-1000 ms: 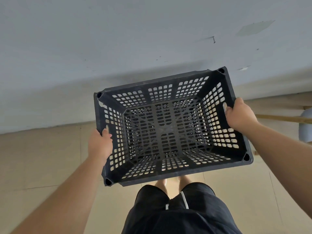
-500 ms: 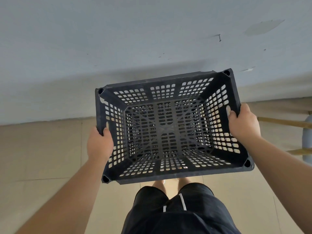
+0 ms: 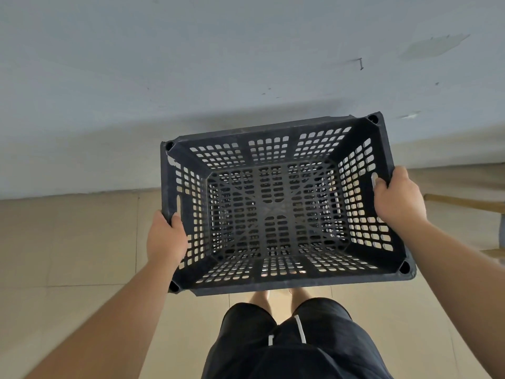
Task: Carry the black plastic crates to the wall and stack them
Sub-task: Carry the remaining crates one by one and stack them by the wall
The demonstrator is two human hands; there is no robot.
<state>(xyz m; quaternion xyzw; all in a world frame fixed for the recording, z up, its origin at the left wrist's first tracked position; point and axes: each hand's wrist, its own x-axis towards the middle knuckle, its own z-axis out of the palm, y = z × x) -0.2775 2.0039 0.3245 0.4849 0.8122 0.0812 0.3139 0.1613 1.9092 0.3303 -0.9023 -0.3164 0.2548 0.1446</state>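
Facing a pale wall above tan floor tiles. Black crate held in the air near the wall (open side up, nothing inside). Left hand and right hand grip its side rims.

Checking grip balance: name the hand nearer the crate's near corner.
The left hand: it grips the black crate's left wall close to the near corner; the right hand holds farther along, mid-wall.

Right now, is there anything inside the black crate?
No, the black plastic crate holds nothing; the tiled floor shows through its perforated bottom.
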